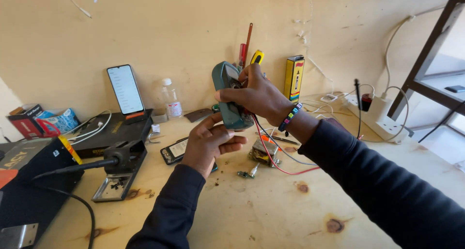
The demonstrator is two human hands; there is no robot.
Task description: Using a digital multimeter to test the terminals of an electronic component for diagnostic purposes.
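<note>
Work on the bench looks to be in the middle of a measuring step, as far as one can judge: the teal multimeter [228,96] is lifted clear of the wooden table [271,205] and held up in front of the wall, while its red and black leads [276,154] trail down toward a small transformer-like component [263,151] that sits on the tabletop just below the hands. Whether the leads are actually attached to that component cannot be told, and the meter's face is turned away, so no reading shows. A phone with its back removed [174,150] lies flat just left of the left hand, untouched, and a few small loose parts [247,172] rest near the component, which suggests the bench work is not finished. The right hand [254,94], wearing a beaded bracelet at the wrist, comes in from the right with the forearm angled up and is wrapped over the meter's side, fingers closed around the body. The left hand [210,142] rises from below with the palm turned up and fingers loosely curled; its fingertips lie at the meter's lower end, seeming to steady it rather than grip it. The two hands are close together, one above the other, both on the meter.
</note>
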